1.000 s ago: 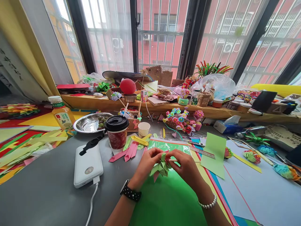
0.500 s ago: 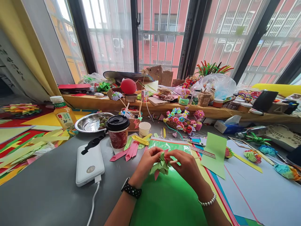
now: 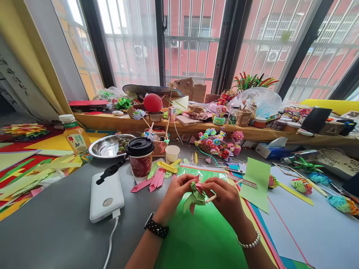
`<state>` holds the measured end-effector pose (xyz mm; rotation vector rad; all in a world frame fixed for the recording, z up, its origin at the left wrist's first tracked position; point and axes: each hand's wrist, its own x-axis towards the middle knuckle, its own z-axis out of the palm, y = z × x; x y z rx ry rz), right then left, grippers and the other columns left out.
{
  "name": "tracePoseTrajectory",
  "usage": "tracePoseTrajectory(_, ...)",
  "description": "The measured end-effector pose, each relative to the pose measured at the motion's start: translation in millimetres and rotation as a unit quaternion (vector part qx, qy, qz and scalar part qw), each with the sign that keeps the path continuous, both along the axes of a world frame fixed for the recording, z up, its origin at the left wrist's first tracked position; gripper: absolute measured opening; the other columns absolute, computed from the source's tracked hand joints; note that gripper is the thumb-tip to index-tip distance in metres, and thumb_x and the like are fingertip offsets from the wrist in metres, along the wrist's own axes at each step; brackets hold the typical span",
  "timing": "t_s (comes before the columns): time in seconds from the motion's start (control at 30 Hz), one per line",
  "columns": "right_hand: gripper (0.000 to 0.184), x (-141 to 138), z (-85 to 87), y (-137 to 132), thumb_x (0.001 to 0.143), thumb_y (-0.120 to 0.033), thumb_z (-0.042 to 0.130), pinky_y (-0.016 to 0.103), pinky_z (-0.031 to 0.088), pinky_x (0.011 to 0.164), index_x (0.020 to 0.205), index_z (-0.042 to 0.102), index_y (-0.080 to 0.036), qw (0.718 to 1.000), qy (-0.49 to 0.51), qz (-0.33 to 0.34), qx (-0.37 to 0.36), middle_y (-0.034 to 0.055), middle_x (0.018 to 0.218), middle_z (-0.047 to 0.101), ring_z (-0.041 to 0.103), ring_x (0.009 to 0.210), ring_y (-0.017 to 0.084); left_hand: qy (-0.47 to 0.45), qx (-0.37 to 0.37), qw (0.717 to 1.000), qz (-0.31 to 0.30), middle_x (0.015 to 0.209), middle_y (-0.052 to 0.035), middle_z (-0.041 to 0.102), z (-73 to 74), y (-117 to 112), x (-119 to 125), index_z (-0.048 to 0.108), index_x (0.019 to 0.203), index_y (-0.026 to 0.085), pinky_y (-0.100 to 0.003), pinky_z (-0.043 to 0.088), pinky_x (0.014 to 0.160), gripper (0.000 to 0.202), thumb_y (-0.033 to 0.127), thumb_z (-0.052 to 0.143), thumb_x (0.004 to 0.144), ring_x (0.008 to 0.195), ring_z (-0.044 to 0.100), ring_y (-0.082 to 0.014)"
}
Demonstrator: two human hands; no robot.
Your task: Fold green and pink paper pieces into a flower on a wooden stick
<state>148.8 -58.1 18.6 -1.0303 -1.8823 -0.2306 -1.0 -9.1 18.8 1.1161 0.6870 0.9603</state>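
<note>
Over a glossy green sheet (image 3: 202,239), my left hand (image 3: 174,194) grips a folded paper flower (image 3: 196,197) of green and pink paper by its far left side. The fingertips of my right hand (image 3: 226,196) are pinched at the pink part of that flower. A thin pale stick (image 3: 212,199) is tucked through my right hand, its blunt end pointing down toward the flower. Folded pink paper strips (image 3: 157,179) lie beyond my left hand, beside yellow and green ones.
A lidded coffee cup (image 3: 140,158), a small paper cup (image 3: 172,154) and a white power bank (image 3: 107,196) stand or lie to the left. On the right are a light green sheet (image 3: 255,183), a ruler (image 3: 249,183) and white paper (image 3: 297,220). Pompom flowers (image 3: 214,142) sit at the back.
The paper flower has turned and tilted in my fingers. My right hand has rotated, bringing more of the pale stick into sight.
</note>
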Motion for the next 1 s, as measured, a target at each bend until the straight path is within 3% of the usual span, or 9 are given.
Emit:
tracePoseTrajectory(0.67,0.014,-2.0,4.4,-3.5,0.082,-0.016,0.051,0.022,0.047,0.056,0.077,0.063,-0.017,0.999,-0.039,-0.003,0.016,0.0055,0.072,0.066,0.06,0.065,0.013,-0.025,-0.023,0.999,0.026,0.064,0.0012,0.056,-3.2,1.5,0.7,0.061,0.071,0.013,-0.021,0.041,0.06,0.023,0.03,0.071,0.059,0.059,0.051,-0.0092)
tracePoseTrajectory(1.0,0.015,0.4,3.1,-2.4,0.084,-0.022,0.049,0.023,0.046,0.059,0.084,0.063,-0.019,0.997,-0.041,-0.065,0.018,0.0042,0.075,0.066,0.06,0.066,0.013,0.032,0.102,0.994,0.013,0.072,-0.0006,0.057,2.2,1.8,-4.9,0.059,0.07,0.015,-0.025,0.042,0.068,0.018,0.029,0.067,0.063,0.072,0.053,-0.0142)
